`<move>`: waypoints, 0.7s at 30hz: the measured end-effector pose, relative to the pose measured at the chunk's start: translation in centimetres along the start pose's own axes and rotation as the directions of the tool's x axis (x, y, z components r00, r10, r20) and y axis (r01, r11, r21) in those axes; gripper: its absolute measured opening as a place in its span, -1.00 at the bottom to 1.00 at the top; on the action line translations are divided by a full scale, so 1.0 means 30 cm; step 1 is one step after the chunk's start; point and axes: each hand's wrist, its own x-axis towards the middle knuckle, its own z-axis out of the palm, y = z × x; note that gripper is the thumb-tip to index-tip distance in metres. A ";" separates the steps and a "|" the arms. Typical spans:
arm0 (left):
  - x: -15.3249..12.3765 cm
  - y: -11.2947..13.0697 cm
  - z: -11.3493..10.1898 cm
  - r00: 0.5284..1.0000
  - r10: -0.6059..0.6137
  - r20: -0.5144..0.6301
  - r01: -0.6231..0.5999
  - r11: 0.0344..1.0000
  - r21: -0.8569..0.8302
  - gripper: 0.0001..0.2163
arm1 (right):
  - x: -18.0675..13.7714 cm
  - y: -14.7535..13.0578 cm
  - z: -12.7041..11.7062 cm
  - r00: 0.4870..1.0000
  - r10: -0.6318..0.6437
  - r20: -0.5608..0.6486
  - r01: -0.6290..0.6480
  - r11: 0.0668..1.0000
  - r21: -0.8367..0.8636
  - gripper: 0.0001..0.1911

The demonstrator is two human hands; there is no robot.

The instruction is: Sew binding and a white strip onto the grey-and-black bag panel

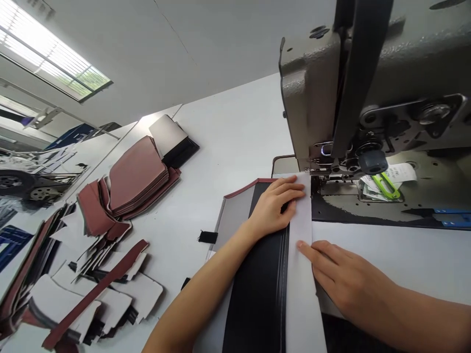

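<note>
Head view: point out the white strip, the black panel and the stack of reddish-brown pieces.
white strip (302, 299), head view, its bare lower stretch.
black panel (257, 294), head view, its flat face left of the strip.
stack of reddish-brown pieces (136, 174), head view, the top piece.

The strip lies on the panel, its far end seemingly under the sewing machine; stacked pieces lie left.

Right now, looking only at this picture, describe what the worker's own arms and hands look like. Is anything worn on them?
The left hand and right hand are bare: no gloves, rings, watch or wristband show. Both arms are uncovered as far as the picture's edge, with no sleeve in view.
</note>
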 end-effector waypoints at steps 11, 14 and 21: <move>0.005 0.007 0.001 0.996 -0.043 0.075 0.035 0.994 0.099 -0.56 | 0.011 -0.011 0.005 1.000 0.003 -0.023 -0.004 0.999 -0.036 -0.71; 0.010 0.011 0.001 0.995 -0.048 0.087 0.038 0.993 0.110 -0.55 | 0.019 -0.002 -0.006 1.000 0.005 0.028 -0.004 1.000 -0.028 -0.69; 0.022 0.017 0.001 0.991 -0.018 0.132 0.000 0.990 0.138 -0.58 | 0.059 0.020 -0.031 0.991 -0.007 0.132 0.012 0.999 -0.034 -0.74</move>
